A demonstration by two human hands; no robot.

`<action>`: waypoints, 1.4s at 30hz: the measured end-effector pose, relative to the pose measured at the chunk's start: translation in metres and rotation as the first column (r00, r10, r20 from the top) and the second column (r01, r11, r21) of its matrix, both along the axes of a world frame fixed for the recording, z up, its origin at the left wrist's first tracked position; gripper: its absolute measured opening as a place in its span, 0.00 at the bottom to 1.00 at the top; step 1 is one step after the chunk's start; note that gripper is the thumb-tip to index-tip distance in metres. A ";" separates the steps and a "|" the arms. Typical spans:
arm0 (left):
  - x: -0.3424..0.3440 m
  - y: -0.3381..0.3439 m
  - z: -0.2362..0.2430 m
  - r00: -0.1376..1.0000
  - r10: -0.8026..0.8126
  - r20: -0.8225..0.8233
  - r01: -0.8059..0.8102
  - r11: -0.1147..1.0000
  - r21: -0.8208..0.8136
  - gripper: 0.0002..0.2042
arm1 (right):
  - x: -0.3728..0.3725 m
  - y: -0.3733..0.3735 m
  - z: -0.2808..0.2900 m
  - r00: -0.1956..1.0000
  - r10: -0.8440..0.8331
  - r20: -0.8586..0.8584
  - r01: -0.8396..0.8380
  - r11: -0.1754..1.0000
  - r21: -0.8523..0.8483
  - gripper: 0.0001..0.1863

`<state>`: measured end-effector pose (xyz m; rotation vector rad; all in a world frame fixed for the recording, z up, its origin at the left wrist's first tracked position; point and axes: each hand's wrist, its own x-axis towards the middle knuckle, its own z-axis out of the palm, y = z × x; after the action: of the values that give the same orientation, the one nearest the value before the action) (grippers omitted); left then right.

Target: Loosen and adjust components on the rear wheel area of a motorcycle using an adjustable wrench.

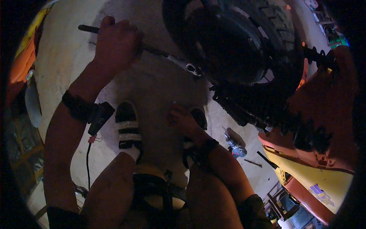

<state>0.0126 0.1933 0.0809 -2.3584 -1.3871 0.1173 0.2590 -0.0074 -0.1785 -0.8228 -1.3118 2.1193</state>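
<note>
My left hand [118, 42] is closed around a long-handled wrench [173, 60], its dark handle end sticking out to the left of the fist. The silvery ring end of the wrench lies close beside the lower left of a large black wheel [225, 45]; whether it is seated on a fastener there is too dark to tell. My right hand [181, 120] hangs low beside my right shoe [199, 118], fingers loosely apart, with nothing visible in it.
On the floor to the right are a cordless drill [236, 148] and a thin rod [253, 163]. A black coil spring [305, 129] and orange and yellow body panels [316, 171] of a vehicle fill the right side. Orange and yellow objects [23, 63] stand at the far left.
</note>
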 end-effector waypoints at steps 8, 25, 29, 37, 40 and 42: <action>0.031 0.003 0.045 0.993 -0.075 -0.087 0.080 0.995 0.065 0.03 | 0.002 0.004 0.015 0.812 -0.190 0.552 -0.245 0.747 0.618 0.18; 0.096 -0.024 0.082 0.958 -0.148 -0.245 0.164 0.986 0.044 0.02 | 0.000 0.008 0.018 0.973 -0.050 0.227 0.070 0.994 -0.079 0.20; 0.096 -0.022 0.079 0.967 -0.148 -0.207 0.158 0.987 0.034 0.02 | -0.016 0.015 0.034 0.967 -0.242 0.081 0.245 0.794 -0.556 0.21; 0.033 0.019 -0.027 0.977 -0.109 -0.184 0.067 0.973 -0.222 0.06 | -0.015 0.011 0.020 0.948 -0.307 0.087 0.299 0.760 -0.577 0.22; 0.033 0.010 -0.040 0.987 -0.056 -0.150 0.011 0.958 -0.286 0.07 | -0.018 0.008 0.019 0.954 -0.219 0.204 0.269 0.928 -0.258 0.21; 0.039 0.008 -0.046 0.996 -0.059 -0.066 0.038 0.960 -0.276 0.07 | -0.010 0.001 0.014 0.932 -0.171 0.321 0.161 0.985 0.057 0.21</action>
<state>0.0512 0.2017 0.0347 -2.5806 -1.3512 0.4032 0.2488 -0.0067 -0.1647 -1.2666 -1.3753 1.8818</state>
